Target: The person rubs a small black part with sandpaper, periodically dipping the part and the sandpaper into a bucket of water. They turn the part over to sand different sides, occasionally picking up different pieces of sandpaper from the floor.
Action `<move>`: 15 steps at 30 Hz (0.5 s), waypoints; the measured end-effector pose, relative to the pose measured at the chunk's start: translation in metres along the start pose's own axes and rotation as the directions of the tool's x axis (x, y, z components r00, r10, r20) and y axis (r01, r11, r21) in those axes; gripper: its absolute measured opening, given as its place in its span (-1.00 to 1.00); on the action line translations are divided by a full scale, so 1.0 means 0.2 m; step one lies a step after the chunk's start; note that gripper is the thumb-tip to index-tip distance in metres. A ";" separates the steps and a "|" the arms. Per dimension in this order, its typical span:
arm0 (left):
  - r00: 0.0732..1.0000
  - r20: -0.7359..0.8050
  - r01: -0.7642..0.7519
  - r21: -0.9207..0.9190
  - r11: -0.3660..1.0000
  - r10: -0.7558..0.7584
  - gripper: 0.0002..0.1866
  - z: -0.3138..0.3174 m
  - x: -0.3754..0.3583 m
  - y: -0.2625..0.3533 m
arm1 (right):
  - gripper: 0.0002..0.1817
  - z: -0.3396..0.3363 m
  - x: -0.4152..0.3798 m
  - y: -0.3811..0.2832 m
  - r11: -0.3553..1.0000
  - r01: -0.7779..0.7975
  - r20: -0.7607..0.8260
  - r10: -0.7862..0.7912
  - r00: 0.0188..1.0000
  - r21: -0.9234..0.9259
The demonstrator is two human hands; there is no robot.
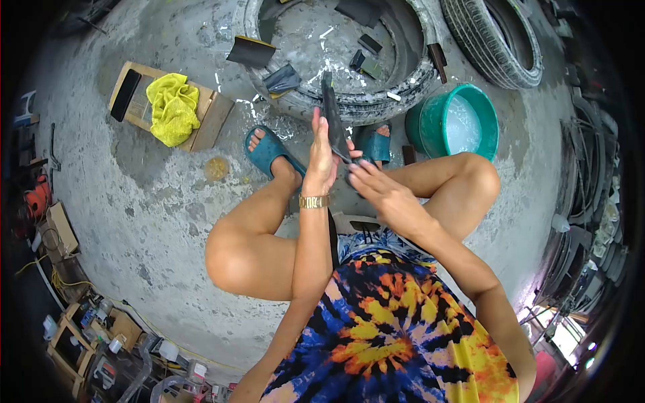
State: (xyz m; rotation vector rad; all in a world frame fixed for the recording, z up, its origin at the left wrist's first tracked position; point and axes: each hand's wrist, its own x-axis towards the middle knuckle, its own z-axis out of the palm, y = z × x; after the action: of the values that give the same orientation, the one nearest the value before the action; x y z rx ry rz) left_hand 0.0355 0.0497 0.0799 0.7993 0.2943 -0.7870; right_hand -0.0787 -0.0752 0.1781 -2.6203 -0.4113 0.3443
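Between my knees, a long, thin black piece [328, 101] stands roughly upright in the picture; its exact kind I cannot make out. My left hand [322, 160], with a gold-coloured watch [314, 201] on the wrist, holds it from the left side, and some fingertips show on its right side. Close to its lower end is my right hand [384, 193], fingers stretched out. The fingertips seem to touch that end, though a slight blur hides the exact contact.
Ahead, a tire [322, 107] lies flat with dark sheet pieces [251, 52] on it. A green bucket [418, 124] of cloudy liquid stands right, near another tire [487, 40]. Left, a yellow cloth [173, 111] drapes a wooden box [207, 124] beside a black phone-like slab [125, 95].
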 end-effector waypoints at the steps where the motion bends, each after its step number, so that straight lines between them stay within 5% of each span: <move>1: 1.000 0.003 -0.003 0.002 1.000 0.003 -0.31 0.00 0.02 0.01 | -0.33 -0.05 -0.01 0.03 1.000 0.002 -0.004 -0.002 1.000 -0.003; 4: 1.000 -0.005 -0.026 0.126 0.992 0.027 -0.32 0.00 0.01 0.00 | -0.29 -0.14 0.02 0.04 0.968 -0.226 -0.123 0.238 0.963 0.108; 7: 0.998 0.008 -0.059 -0.040 0.997 0.059 -0.26 0.07 0.01 -0.01 | -0.16 -0.03 0.15 0.05 0.964 -0.204 -0.173 0.233 0.957 0.170; 15: 0.998 -0.054 -0.042 -0.114 0.993 0.036 -0.20 0.10 0.02 -0.06 | -0.28 0.11 0.17 0.05 0.981 -0.159 -0.274 0.185 0.944 0.115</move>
State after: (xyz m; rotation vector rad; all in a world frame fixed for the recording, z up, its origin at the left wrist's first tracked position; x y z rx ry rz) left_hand 0.0288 0.0271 0.0854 0.7156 0.3664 -0.7068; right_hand -0.0526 -0.0641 0.1479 -2.5693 -0.0680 0.0373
